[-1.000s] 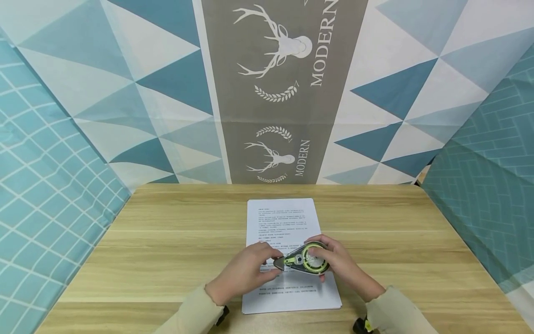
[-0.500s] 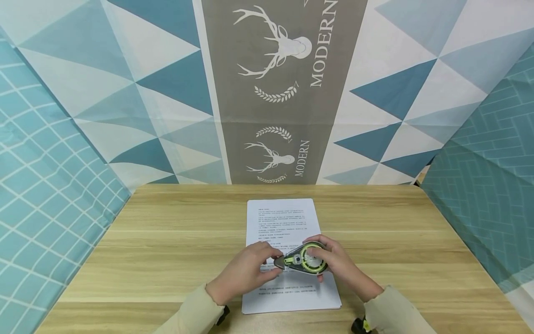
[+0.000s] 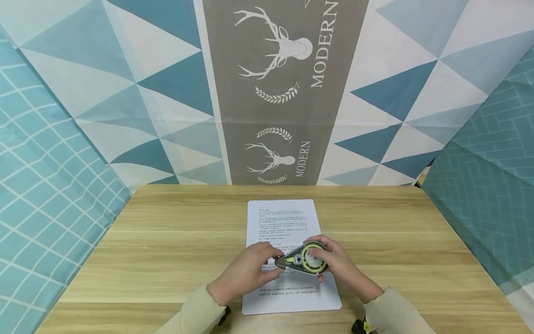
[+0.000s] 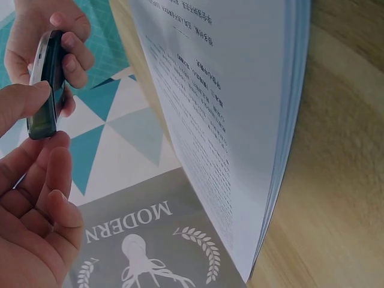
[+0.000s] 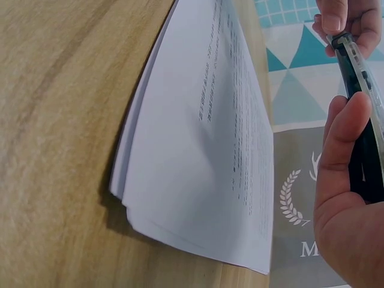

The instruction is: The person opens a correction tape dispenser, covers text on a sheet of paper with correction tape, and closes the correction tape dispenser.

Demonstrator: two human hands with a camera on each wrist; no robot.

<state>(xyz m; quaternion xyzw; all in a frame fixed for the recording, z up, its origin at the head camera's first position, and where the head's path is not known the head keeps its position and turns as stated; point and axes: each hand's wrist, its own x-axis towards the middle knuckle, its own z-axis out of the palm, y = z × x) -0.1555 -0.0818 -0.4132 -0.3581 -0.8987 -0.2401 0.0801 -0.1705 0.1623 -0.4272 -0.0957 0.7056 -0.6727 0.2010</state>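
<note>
A correction tape dispenser point(image 3: 298, 260), dark with a yellow-green ring and a clear round body, is held level just above a stack of printed paper point(image 3: 288, 299). My right hand point(image 3: 343, 266) grips its wide round end, thumb on the upper face. At the narrow end, my left hand point(image 3: 246, 270) pinches the dark tip cap between thumb and index finger. The left wrist view shows the dispenser point(image 4: 49, 84) edge-on between both hands, with the other left fingers loosely bent. From the right wrist, the dispenser point(image 5: 360, 129) is partly cut off by the frame edge.
The paper stack lies on a wooden table point(image 3: 175, 250), its sheets slightly uneven at the edges. A patterned cloth backdrop point(image 3: 271, 106) stands behind the table's far edge, with teal tile-print cloths on both sides.
Almost nothing differs. The dispenser has turned very slightly in my hands, and both hands keep their hold above the paper.
</note>
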